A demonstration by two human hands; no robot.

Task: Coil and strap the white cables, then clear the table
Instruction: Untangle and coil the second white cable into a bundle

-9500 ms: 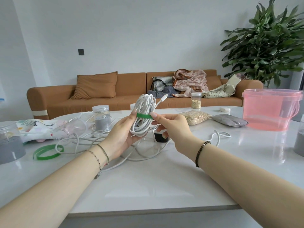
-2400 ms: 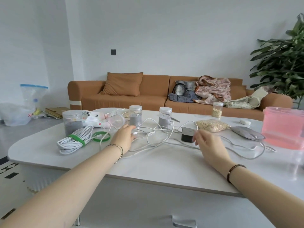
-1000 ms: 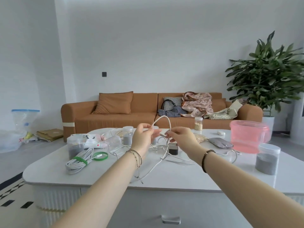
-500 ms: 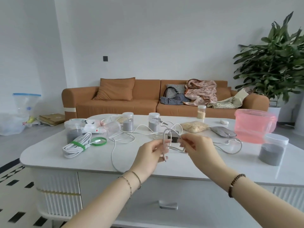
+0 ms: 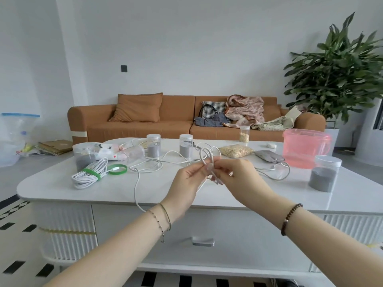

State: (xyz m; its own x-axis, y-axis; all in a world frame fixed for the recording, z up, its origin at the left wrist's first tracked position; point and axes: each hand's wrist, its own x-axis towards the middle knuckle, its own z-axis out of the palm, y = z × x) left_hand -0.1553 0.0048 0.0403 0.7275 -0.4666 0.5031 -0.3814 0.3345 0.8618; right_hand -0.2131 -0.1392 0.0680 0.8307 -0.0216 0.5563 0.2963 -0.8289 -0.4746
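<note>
fingers point(image 5: 196, 170) of left hand point(image 5: 185, 183) pinch loose white cable point(image 5: 136, 184). right hand point(image 5: 243, 179) fingers pinch same cable just beside, feeding it. both hands above table point(image 5: 62, 191) near edge. half a second ago one small loop, now two or three stand above fingertips. judgement: second coil barely begun, most length left. cable thin, limp. rest trails across table middle, one slack loop hangs past near edge. finished bundle point(image 5: 87, 179) with green strap point(image 5: 92, 173) lies on table's left part, spare green ring point(image 5: 122, 171) beside it.
</note>
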